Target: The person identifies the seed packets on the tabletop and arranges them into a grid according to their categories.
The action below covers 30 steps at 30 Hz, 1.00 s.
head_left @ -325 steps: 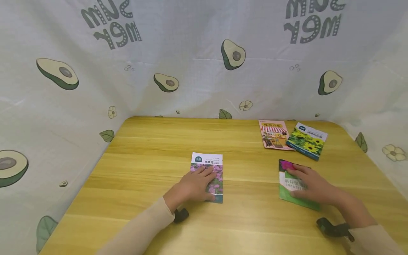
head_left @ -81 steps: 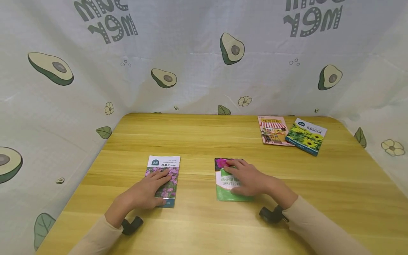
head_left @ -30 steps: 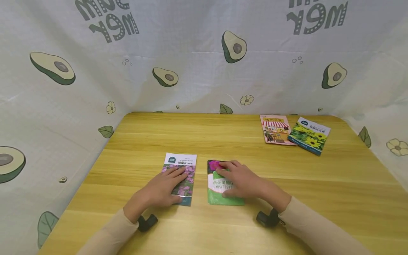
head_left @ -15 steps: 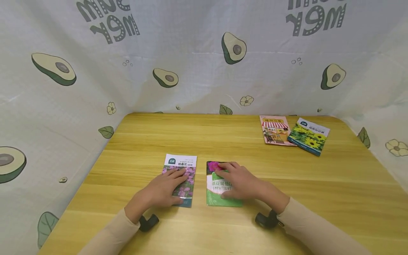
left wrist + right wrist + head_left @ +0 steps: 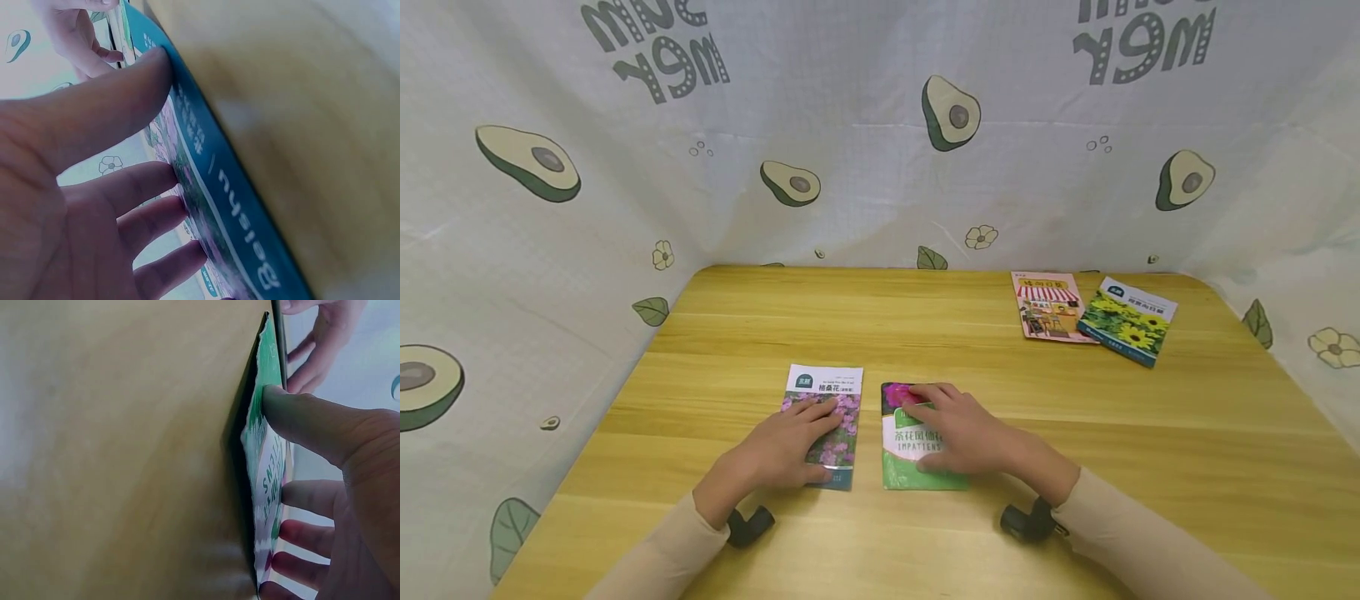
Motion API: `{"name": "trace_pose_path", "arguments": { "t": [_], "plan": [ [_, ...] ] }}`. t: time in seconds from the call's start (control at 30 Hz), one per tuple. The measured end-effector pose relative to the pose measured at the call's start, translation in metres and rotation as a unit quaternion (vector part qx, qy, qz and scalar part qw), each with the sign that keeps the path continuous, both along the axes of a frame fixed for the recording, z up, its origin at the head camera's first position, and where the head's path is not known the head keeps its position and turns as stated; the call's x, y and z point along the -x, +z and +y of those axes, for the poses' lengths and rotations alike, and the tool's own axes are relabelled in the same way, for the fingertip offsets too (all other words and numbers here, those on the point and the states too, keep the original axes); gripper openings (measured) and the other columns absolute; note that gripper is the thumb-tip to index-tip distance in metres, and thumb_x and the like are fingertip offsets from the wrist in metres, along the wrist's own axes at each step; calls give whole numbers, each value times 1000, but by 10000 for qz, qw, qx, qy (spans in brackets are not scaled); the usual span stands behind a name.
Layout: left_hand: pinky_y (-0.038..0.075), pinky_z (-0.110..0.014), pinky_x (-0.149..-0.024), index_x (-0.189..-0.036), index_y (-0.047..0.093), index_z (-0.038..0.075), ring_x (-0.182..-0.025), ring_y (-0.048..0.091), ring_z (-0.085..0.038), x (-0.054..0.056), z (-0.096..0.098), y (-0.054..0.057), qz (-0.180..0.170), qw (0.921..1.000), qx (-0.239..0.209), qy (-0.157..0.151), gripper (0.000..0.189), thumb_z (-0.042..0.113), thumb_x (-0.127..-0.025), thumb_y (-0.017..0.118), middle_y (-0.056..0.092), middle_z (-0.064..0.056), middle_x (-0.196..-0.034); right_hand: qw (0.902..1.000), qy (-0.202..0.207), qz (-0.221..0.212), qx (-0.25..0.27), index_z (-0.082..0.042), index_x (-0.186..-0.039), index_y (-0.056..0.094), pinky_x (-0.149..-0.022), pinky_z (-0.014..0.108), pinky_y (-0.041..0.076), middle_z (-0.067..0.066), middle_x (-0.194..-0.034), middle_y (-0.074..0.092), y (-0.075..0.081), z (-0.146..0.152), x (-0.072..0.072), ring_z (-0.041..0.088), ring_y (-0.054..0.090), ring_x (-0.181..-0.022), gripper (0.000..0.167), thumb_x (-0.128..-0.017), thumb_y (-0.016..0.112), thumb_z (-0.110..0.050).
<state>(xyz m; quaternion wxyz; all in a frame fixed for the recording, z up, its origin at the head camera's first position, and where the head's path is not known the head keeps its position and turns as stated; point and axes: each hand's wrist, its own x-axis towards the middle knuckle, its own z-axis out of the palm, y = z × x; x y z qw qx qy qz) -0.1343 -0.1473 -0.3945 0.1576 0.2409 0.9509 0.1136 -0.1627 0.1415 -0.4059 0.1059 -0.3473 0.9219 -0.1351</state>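
Two seed packets lie flat near the middle of the table, side by side with a narrow gap. My left hand (image 5: 786, 446) rests on the pink-flower seed packet (image 5: 838, 429), its fingertips and thumb touching the printed face. On the green and white impatiens seed packet (image 5: 910, 467) lies my right hand (image 5: 962, 429), fingers spread and thumb near the lower edge. In the left wrist view the thumb (image 5: 125, 94) presses by the packet's blue bottom strip. The right wrist view has the impatiens packet (image 5: 265, 462) slightly bowed, its near edge raised off the table.
At the back right, a pink seed packet (image 5: 1047, 307) with a striped awning lies partly under a yellow-flower seed packet (image 5: 1127, 321). A white avocado-print cloth (image 5: 865, 125) hangs behind and beside the wooden table (image 5: 820, 317).
Over the longer span both packets slid under the hands: impatiens far to the left, pink-flower first left, then back right. In the last half second, impatiens shifted slightly left and nearer; the left hand stayed.
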Motion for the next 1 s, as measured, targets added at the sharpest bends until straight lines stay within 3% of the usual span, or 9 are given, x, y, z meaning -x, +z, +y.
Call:
{"name": "trace_pose_path", "arguments": {
  "t": [0.7, 0.87, 1.0],
  "plan": [
    [31, -57, -119, -149, 46, 13, -149, 31, -38, -1, 1, 3, 57, 10000, -43, -2, 73, 37, -87, 75, 36, -6, -162, 9993, 83, 224, 288, -17, -151, 44, -110, 58, 39, 10, -159, 36, 1, -1, 5, 34, 37, -142, 74, -88, 71, -45],
    [30, -58, -120, -150, 45, 14, -150, 29, -38, -1, 1, 1, -5, 10000, -32, 30, 74, 38, -86, 75, 35, -4, -162, 9982, -94, 334, 492, -16, -147, 49, -110, 64, 37, 12, -158, 35, 5, 7, 13, 35, 34, -144, 68, -88, 72, -41],
    [30, -58, -120, -149, 46, 14, -150, 29, -38, -1, 2, 1, -49, 10000, -53, 47, 74, 38, -86, 76, 35, -3, -162, 9961, -280, 422, 716, -11, -145, 50, -111, 69, 33, 18, -158, 35, 13, 20, 29, 40, 32, -145, 64, -90, 71, -35]
  ]
}}
